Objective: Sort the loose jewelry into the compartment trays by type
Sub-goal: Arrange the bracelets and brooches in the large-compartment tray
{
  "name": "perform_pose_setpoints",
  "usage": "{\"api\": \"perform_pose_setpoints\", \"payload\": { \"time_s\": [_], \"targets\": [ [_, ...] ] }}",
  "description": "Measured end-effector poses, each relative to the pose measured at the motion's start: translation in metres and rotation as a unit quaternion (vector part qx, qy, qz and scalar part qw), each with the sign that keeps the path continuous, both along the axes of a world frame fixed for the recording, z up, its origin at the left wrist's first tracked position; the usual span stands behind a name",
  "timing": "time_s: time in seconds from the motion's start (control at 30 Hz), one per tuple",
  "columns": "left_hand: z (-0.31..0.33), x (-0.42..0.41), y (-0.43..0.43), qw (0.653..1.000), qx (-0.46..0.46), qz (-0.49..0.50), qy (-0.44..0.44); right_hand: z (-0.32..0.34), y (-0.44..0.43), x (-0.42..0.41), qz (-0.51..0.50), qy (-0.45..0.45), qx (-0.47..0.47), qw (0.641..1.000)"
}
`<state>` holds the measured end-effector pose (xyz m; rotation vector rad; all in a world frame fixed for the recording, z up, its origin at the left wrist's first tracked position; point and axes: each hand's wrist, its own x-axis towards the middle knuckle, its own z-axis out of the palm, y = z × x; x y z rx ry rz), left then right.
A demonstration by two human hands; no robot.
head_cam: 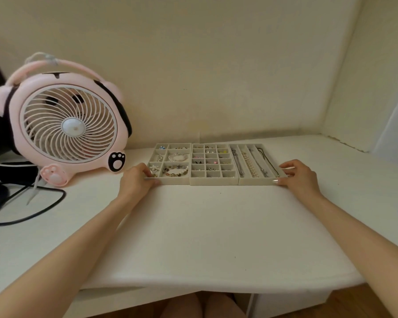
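Observation:
Three beige compartment trays stand side by side on the white desk. The left tray point(170, 181) holds beaded bracelets point(175, 171) and small pieces. Small earrings lie in the grid of the middle tray point(214, 181). The right tray point(255, 182) has long slots with necklaces, among them a pearl strand point(248, 164). My left hand point(137, 177) grips the left tray's near left corner, fingers curled over its rim. My right hand point(296, 174) grips the right tray's near right corner, thumb along the front edge.
A pink cat-shaped desk fan point(64, 125) stands at the left, close to the left tray. Black cables point(44, 207) loop on the desk in front of it. Walls close the desk at the back and right. Bare desk surface point(216, 226) lies between me and the trays.

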<state>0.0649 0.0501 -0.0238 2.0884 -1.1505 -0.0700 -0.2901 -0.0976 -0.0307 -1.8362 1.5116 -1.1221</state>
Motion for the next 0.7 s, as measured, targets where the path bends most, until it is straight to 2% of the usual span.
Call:
{"api": "perform_pose_setpoints", "payload": {
  "time_s": [0.17, 0.33, 0.7],
  "targets": [
    [0.001, -0.012, -0.010, 1.000, -0.010, 0.006, 0.009, 0.007, -0.024, 0.010, -0.053, 0.015, 0.010, 0.998],
    [-0.001, -0.024, -0.024, 0.999, -0.032, 0.016, 0.030, 0.010, -0.047, 0.029, -0.041, 0.030, 0.040, 0.998],
    [-0.011, -0.031, -0.038, 0.999, -0.004, 0.017, 0.027, -0.002, -0.052, 0.055, -0.056, 0.139, 0.024, 0.988]
  ]
}}
